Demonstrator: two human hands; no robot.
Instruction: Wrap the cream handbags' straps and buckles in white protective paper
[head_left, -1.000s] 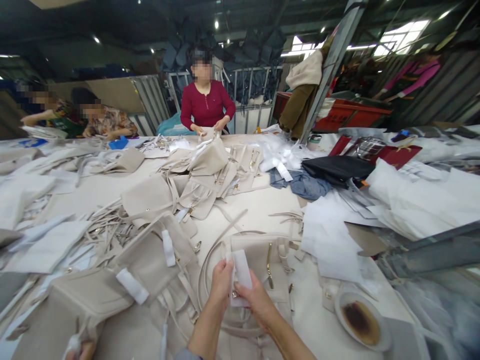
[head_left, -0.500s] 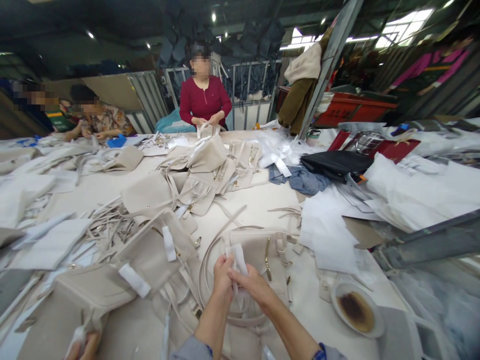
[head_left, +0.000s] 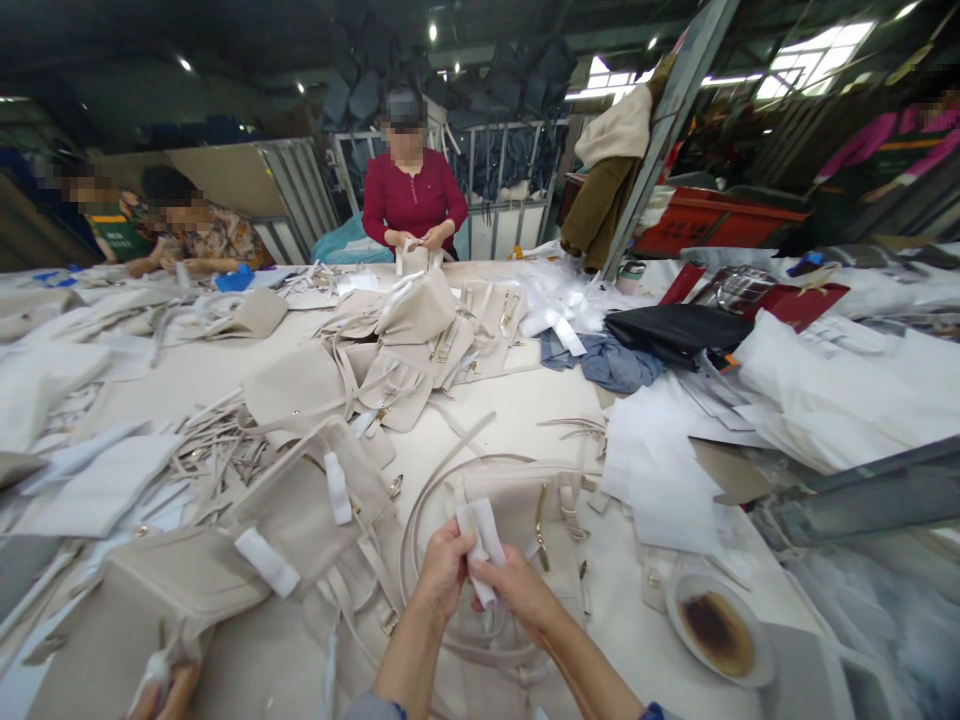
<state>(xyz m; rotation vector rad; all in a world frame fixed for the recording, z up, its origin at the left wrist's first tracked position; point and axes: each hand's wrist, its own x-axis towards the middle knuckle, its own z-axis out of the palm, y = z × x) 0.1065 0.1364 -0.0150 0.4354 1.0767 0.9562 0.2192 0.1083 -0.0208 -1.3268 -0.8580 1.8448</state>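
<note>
My left hand (head_left: 442, 570) and my right hand (head_left: 516, 588) meet low in the middle, both pinching a folded white wrap strip (head_left: 480, 532). They work just above a cream handbag (head_left: 517, 505) lying flat on the table, with its gold clasp (head_left: 538, 515) showing and its long strap curving round to the left. The fingers of both hands are closed on the strip.
More cream bags (head_left: 300, 505), some with white wraps, lie to the left, and loose straps (head_left: 217, 450) beyond. White paper sheets (head_left: 652, 460) lie to the right; a stained dish (head_left: 716, 635) sits near the front right. Another person's hand (head_left: 161, 690) shows bottom left. People work across the table (head_left: 517, 405).
The white strip has been folded narrower between my hands over the second; both hands stay above the same bag, shifting only slightly.
</note>
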